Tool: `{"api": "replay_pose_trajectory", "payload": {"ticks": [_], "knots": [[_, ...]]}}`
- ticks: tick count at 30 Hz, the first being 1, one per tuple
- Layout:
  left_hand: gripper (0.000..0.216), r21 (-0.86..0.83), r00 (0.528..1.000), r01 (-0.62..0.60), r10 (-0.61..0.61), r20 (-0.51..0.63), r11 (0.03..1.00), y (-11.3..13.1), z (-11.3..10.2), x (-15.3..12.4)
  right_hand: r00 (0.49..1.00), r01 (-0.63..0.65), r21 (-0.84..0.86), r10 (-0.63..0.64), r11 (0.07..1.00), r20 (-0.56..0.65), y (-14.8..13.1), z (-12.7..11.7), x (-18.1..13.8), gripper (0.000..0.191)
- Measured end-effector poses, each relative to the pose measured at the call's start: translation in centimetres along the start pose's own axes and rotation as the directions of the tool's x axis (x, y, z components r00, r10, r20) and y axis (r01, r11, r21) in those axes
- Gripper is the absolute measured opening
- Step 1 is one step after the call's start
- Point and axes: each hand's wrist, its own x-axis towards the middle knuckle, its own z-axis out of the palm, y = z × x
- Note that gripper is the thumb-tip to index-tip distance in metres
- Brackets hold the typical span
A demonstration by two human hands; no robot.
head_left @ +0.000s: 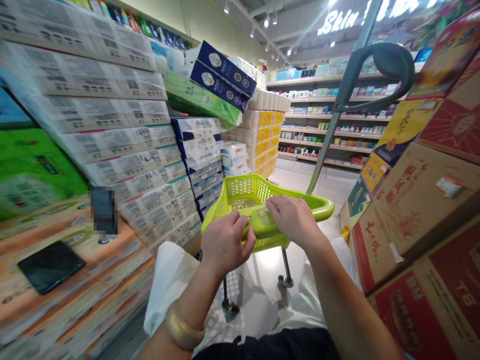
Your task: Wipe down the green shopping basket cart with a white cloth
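Note:
Between my knees stands a lime-green plastic shopping cart (240, 186) with a perforated basket, thin grey legs and small casters. My left hand (227, 240), a gold bangle on its wrist, is closed on the cart's near edge, thumb toward me. My right hand (292, 217) bends over the same edge farther right, fingers curled. Something small and pale shows at its fingertips; what it is I cannot make out. Between both hands, a pale label (263, 216) sits on the green edge. The visible part of the basket shows its perforated floor.
Wrapped packs (123, 110) are stacked high at left. A dark phone (51, 266) lies on orange packs. Cartons (423, 200) crowd the right side. A grey pole with a looped handle (378, 75) rises beyond the cart, before stocked shelves (322, 120).

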Motion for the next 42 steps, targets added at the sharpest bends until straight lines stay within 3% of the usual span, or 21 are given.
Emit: {"api": "replay_pose_trajectory", "payload": {"ticks": [7,10,15,22,32,36,39,42], "knots": [[0.020,0.004,1.000,-0.026,0.026,0.011,1.000,-0.3,-0.1,0.0,0.989,0.145,0.125,-0.146,0.981,-0.006,-3.4,0.3,-1.0,0.021],[0.020,0.020,1.000,-0.022,0.022,0.003,1.000,-0.5,0.1,-0.1,0.997,0.081,0.149,-0.080,0.986,-0.012,-1.9,0.1,-1.1,0.020],[0.019,0.005,1.000,0.001,-0.001,0.012,1.000,-0.6,0.2,0.0,0.993,-0.050,0.025,0.052,0.998,-0.104,0.9,0.0,-1.6,0.022],[0.019,-0.075,0.998,0.021,-0.016,0.066,0.997,-1.5,0.0,0.4,0.982,0.021,0.070,-0.007,0.997,-0.190,-0.6,0.6,-2.8,0.022],[0.030,-0.100,0.996,0.050,-0.042,0.083,0.994,-6.3,1.0,1.2,0.932,-0.099,0.063,0.114,0.993,-0.345,4.8,0.7,-5.2,0.026],[0.022,-0.039,0.998,0.070,-0.070,0.007,0.997,-7.8,0.9,1.5,0.938,-0.043,0.114,0.080,0.993,-0.337,4.4,1.2,-5.5,0.028],[0.027,-0.039,0.986,0.131,-0.134,-0.101,0.991,-6.7,0.4,1.5,0.937,-0.033,0.122,0.073,0.992,-0.342,2.7,1.6,-5.5,0.027],[0.029,-0.244,0.989,0.049,-0.080,-0.123,0.969,-3.4,0.1,1.4,0.936,-0.013,0.127,0.057,0.992,-0.347,0.9,1.8,-5.5,0.026]]}}
